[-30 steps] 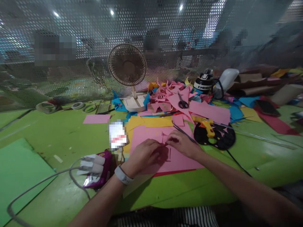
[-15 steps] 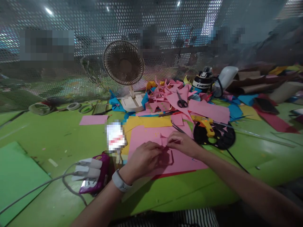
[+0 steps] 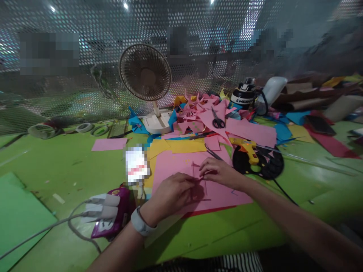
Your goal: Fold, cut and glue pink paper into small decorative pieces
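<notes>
Both hands work on a small folded pink paper piece (image 3: 198,177) that sits on a large pink sheet (image 3: 181,166). My left hand (image 3: 170,194), with a white watch on the wrist, has its fingers curled down on the piece's left side. My right hand (image 3: 217,172) pinches the piece's right edge with closed fingers. A red sheet edge (image 3: 210,208) shows under the pink sheet. The piece's shape is partly hidden by my fingers.
On the green table (image 3: 56,166) stand a small fan (image 3: 146,75), a purple power strip with white plugs (image 3: 109,211), a yellow glue gun (image 3: 248,149) on a black plate, scissors (image 3: 217,121) on a pile of pink scraps, tape rolls (image 3: 85,127) and a green sheet (image 3: 17,215).
The view has shifted slightly. My hands stay on the pink piece, and the fingers have shifted a little as they fold and press it.
</notes>
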Demonstrator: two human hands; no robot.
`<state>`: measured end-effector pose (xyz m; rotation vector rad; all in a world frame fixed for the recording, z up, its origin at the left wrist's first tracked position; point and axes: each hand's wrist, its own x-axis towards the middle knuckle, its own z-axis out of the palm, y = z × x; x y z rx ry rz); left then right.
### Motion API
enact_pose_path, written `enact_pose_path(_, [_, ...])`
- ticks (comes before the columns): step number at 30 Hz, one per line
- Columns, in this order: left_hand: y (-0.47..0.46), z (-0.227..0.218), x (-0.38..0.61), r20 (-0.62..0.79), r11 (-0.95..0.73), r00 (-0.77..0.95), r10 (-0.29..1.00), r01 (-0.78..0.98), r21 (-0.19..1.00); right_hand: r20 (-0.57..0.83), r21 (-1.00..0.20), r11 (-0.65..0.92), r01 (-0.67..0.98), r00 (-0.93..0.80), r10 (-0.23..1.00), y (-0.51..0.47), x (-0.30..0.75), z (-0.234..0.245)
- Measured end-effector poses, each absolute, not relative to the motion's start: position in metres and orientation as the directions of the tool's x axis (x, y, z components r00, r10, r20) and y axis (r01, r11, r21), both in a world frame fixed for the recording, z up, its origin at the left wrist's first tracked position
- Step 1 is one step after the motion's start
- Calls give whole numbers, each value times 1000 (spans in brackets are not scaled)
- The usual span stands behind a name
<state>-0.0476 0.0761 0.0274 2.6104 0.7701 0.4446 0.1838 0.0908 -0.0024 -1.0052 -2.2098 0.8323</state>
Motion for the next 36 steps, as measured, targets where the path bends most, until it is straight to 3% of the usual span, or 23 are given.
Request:
enact_pose_path(5, [79, 27, -47, 172, -764, 796, 580, 459, 454, 195, -735, 487, 472, -541, 818, 91, 184, -2])
enact_pose_path(24, [77, 27, -47, 146, -749, 785, 601, 490, 447, 270, -697, 479, 534, -424, 865, 90, 175, -3])
enact_pose_path(28, [77, 24, -46, 149, -755, 778, 610, 514, 408, 249, -714, 464, 525, -429, 868, 91, 176, -5])
enact_pose_path(36, [75, 18, -41, 134, -780, 789, 600, 538, 319, 276, -619, 472, 628, -389, 879, 82, 170, -4])
